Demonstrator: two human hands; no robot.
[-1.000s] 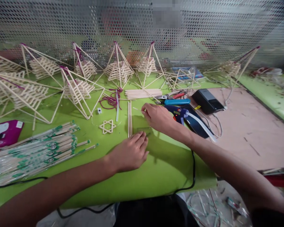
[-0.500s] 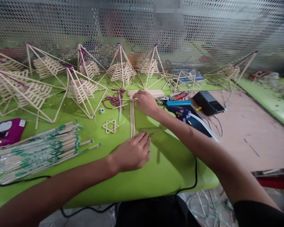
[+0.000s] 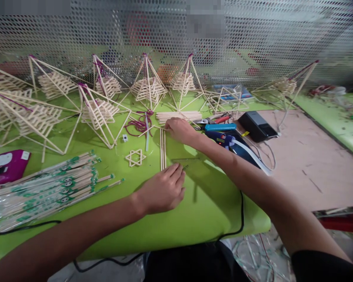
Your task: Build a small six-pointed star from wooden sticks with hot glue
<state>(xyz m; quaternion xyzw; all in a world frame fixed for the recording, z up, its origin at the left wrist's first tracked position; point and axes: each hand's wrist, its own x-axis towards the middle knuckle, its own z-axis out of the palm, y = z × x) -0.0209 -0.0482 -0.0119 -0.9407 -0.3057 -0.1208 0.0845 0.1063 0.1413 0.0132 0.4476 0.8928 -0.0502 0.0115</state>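
Note:
Two or three thin wooden chopsticks (image 3: 163,149) lie side by side on the green table, pointing away from me. My left hand (image 3: 163,188) is at their near ends, its fingers pressed together and covering the tips. At the far ends is my right hand (image 3: 181,131), fingers closed and bent down onto them. Just behind it rests a row of more chopsticks (image 3: 179,116). A see-through strip (image 3: 185,160) lies beside my left fingertips. To the left sit a small six-pointed star of sticks (image 3: 135,158) and a tangle of purple string (image 3: 138,124).
Stick pyramids (image 3: 148,88) with hanging layered pieces line the back, before a perforated metal screen (image 3: 164,35). Wrapped chopsticks (image 3: 61,184) and a purple packet (image 3: 10,166) lie left. Blue-handled pliers (image 3: 220,127), a glue gun (image 3: 219,137) and a black box (image 3: 259,126) stand right.
My right hand has come slightly toward me, from the row of chopsticks to the far ends of the upright-lying ones. My left hand stays in place. The view has shifted slightly.

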